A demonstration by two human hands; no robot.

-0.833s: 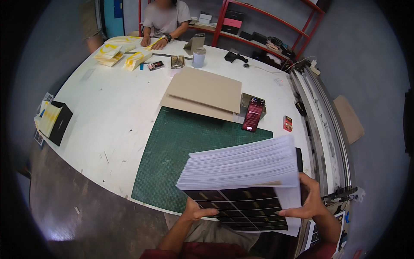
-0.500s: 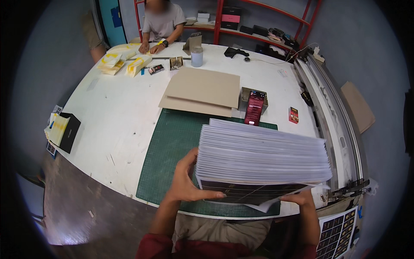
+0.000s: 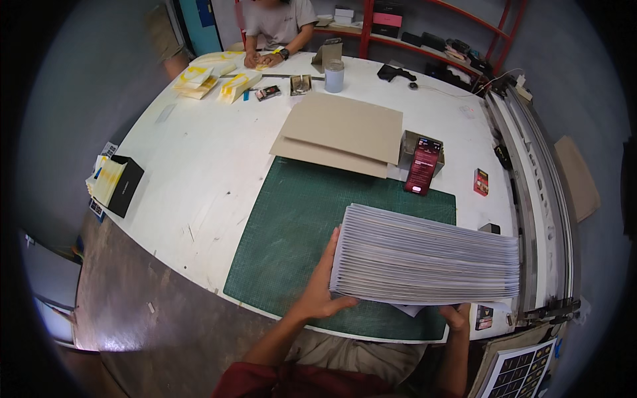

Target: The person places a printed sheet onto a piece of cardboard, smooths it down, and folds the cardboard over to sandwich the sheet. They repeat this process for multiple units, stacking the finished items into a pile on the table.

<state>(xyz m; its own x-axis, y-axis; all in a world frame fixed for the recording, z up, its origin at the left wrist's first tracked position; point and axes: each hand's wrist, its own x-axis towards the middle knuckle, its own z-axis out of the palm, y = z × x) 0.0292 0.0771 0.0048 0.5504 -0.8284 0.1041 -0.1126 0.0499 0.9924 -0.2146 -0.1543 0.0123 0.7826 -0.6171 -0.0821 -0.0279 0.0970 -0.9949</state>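
A thick stack of white paper sheets (image 3: 428,259) is held between my two hands over the near right part of a green cutting mat (image 3: 285,225), its layered edges facing up. My left hand (image 3: 325,295) grips the stack's left end, thumb along the near side and fingers behind. At the lower right, my right hand (image 3: 456,317) holds the near edge with the thumb showing; its other fingers are hidden. A loose white corner of paper pokes out below the stack. Beyond the mat lie flat grey-brown boards (image 3: 345,126).
A phone (image 3: 423,166) leans on a small box (image 3: 438,142). A long metal trimmer rail (image 3: 541,199) runs along the right. A black box of yellow-marked papers (image 3: 126,186) sits at the left edge. Across the table, a person (image 3: 279,30) works near a jar (image 3: 334,76).
The stack has come nearer to me and tilted, so its dark printed face no longer shows. My view has shifted, and a small red-and-black box now appears beside my right hand.
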